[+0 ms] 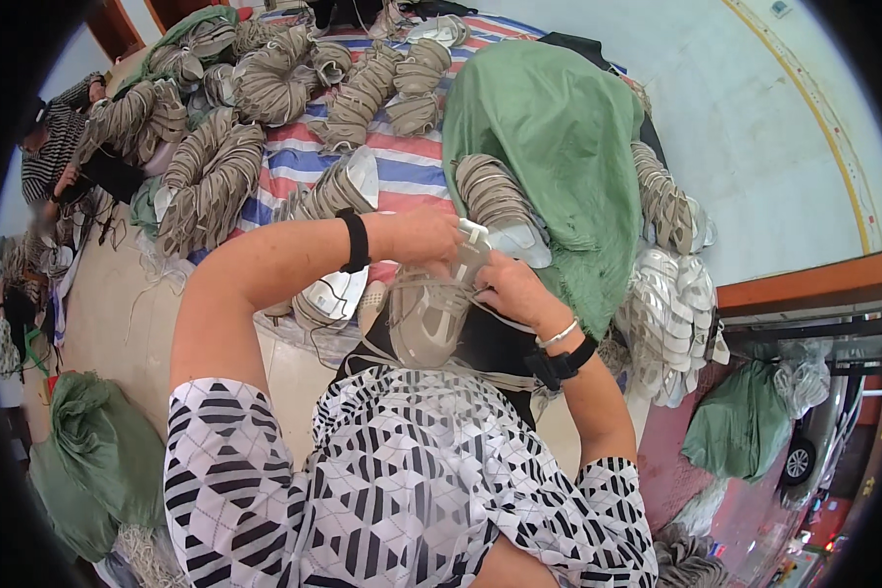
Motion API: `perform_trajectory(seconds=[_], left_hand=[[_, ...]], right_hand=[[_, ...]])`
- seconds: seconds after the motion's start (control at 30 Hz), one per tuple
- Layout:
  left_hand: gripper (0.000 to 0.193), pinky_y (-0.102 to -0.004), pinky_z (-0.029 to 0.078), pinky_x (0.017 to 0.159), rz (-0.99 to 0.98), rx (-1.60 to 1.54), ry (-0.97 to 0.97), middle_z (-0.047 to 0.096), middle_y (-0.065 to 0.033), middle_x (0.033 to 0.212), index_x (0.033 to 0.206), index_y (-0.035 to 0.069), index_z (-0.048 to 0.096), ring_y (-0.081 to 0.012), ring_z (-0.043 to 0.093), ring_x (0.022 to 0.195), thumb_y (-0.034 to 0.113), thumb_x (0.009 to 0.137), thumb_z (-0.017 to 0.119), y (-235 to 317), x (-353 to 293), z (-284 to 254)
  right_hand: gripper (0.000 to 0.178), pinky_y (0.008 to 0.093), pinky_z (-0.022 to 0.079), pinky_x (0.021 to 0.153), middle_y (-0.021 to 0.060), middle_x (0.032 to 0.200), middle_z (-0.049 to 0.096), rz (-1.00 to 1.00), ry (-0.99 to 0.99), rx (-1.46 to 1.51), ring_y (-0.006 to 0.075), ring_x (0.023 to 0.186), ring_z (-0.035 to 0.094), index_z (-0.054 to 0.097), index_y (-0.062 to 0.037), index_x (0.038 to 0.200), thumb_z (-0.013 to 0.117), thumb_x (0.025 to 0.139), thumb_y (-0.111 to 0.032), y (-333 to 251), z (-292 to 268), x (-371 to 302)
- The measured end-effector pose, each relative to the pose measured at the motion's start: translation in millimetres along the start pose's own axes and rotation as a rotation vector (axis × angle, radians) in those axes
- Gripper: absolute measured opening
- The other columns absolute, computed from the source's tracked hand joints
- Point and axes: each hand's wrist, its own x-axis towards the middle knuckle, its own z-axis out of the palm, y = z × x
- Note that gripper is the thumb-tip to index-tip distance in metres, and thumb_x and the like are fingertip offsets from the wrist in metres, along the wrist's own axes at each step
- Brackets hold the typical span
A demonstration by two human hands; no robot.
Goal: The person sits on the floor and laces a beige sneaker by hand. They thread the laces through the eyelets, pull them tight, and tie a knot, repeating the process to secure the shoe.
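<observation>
A grey-beige shoe upper [427, 328] lies over my lap, its rounded toe toward me and its tongue pointing away. My left hand [423, 239] is closed on its far left part, near the tongue. On the right edge, beside the eyelets, my right hand [514, 291] has its fingers pinched at the lacing; a pale shoelace [490, 316] trails from under them. Exactly what sits between those fingertips is partly hidden. Black cloth [500, 345] lies beneath the upper.
Nested rows of similar uppers [495, 196] lie on a striped sheet [402, 176] ahead. A green sack [544, 127] covers part of the far right. White-lined uppers [668, 318] are piled at right. Another green sack [98, 451] stands left. Another person [54, 162] sits far left.
</observation>
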Motion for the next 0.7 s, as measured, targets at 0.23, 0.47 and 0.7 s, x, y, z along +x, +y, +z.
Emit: perform_trajectory(seconds=[0.23,0.47,0.7], left_hand=[[0.023,-0.0419,0.047,0.061,-0.39,-0.405,0.071,0.064,-0.0075,0.069,0.075,0.011,0.07,-0.029,0.062,0.07,0.033,0.079,0.061,10.2,12.1,13.0],[0.018,-0.0371,0.046,0.059,-0.397,-0.458,0.117,0.066,-0.0078,0.07,0.079,0.012,0.071,-0.0226,0.063,0.064,0.029,0.076,0.066,13.8,-1.2,13.3],[0.015,-0.0326,0.048,0.07,-0.582,-1.134,0.626,0.067,-0.0091,0.083,0.091,0.007,0.07,-0.0217,0.062,0.075,0.018,0.083,0.064,23.8,4.1,62.0]], right_hand=[[0.016,0.0438,0.05,0.069,0.0194,0.092,0.06,0.266,-0.135,-0.22,0.0358,0.081,0.063,0.066,-0.0006,0.076,0.059,0.078,-0.015,6.4,27.7,15.2],[0.011,0.0462,0.05,0.068,0.019,0.091,0.06,0.311,-0.078,-0.213,0.0354,0.081,0.062,0.064,-0.001,0.075,0.057,0.076,-0.009,-16.8,15.7,15.3],[0.008,0.0377,0.048,0.067,0.0105,0.081,0.06,0.386,0.541,0.349,0.0263,0.073,0.059,0.058,-0.0031,0.085,0.06,0.082,-0.011,-6.3,46.7,-4.6]])
